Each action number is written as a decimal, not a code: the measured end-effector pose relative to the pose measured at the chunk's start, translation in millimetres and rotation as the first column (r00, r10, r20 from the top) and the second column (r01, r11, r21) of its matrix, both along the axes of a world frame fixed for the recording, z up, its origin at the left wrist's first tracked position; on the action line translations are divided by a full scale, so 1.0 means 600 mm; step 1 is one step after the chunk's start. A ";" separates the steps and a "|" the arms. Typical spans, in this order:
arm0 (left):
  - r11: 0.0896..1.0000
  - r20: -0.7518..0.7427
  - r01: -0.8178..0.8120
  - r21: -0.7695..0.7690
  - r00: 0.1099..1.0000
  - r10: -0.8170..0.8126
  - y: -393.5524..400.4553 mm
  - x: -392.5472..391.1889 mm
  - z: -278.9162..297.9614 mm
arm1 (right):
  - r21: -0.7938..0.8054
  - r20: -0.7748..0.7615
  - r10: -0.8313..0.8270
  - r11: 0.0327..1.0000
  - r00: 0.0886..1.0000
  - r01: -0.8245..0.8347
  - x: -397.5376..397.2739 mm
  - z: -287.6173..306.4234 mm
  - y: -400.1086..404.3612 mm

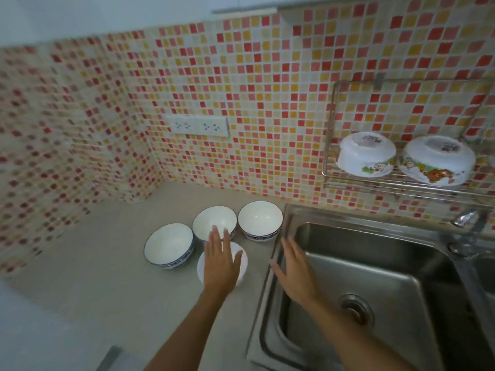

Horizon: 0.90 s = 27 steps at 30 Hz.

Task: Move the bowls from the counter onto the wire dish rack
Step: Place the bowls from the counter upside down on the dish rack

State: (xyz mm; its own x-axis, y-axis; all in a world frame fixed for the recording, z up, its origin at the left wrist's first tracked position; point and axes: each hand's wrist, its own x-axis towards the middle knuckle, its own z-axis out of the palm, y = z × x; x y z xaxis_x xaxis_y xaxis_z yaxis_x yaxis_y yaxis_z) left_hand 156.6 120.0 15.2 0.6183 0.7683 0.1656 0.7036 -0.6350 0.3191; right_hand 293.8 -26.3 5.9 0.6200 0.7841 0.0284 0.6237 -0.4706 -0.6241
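Several white bowls stand upright on the grey counter (93,285): a blue-patterned one at the left (168,243), one in the middle at the back (211,219), one at the right by the sink (260,219), and a plain white one in front (242,266). My left hand (221,261) hovers flat over the front bowl, fingers apart, holding nothing. My right hand (294,271) is open above the sink's left rim. The wire dish rack (332,167) hangs on the tiled wall at the right, with two upside-down cartoon-print bowls (365,153) (436,159) on it.
A steel sink (361,263) fills the right side, its tap (468,223) at the far right under the rack. A double power socket (198,126) sits on the mosaic-tiled wall behind the bowls. The counter ends in a tiled corner at the left.
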 end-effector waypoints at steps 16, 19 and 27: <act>0.929 0.187 -0.003 -0.369 0.979 0.077 0.078 -0.137 -0.070 | -0.120 -0.480 -0.250 0.968 0.841 0.219 -0.147 -0.039 0.143; 0.865 0.237 -0.015 -0.501 0.959 0.154 0.071 -0.114 -0.072 | -0.042 -0.535 -0.267 0.956 0.802 0.290 -0.137 -0.028 0.117; 0.292 0.430 0.334 -0.896 0.818 0.382 -0.019 0.030 0.055 | 0.209 -0.608 -0.275 0.849 0.745 0.485 -0.045 0.081 -0.009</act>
